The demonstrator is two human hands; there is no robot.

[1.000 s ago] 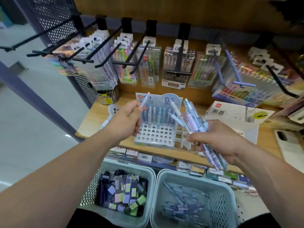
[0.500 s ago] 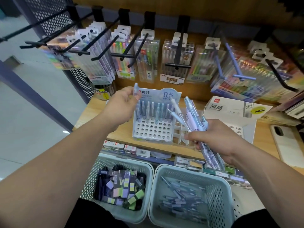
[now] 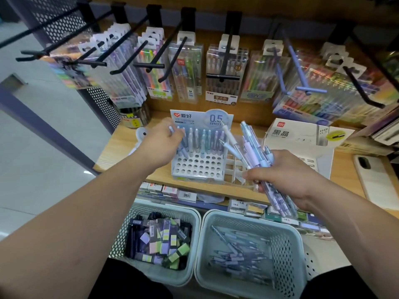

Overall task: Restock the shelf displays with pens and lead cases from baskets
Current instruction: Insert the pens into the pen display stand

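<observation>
Our left hand (image 3: 160,145) pinches one pen (image 3: 171,129) at the back left corner of the white display stand (image 3: 198,169). Its end pokes up above the fingers; we can't tell if the tip sits in a hole. Our right hand (image 3: 285,175) is clamped on a bundle of pens (image 3: 251,143), which fans up and left above the fist and sticks out below it. The hands are well apart, with the stand between them.

The stand sits near the front edge of the wooden shelf (image 3: 121,145). Its back rows hold pens and its front rows of holes are bare. A clear divided tray (image 3: 235,167) is just beside the stand on its right. A white carton (image 3: 302,134) is further right, and a phone (image 3: 375,180) lies near the shelf's right end. Hanging pen packs (image 3: 224,67) fill the hooks above.

Below the shelf's front edge are two baskets, side by side and touching. The left basket (image 3: 164,209) holds lead cases (image 3: 159,240); the right basket (image 3: 248,216) holds loose pens (image 3: 239,253).
</observation>
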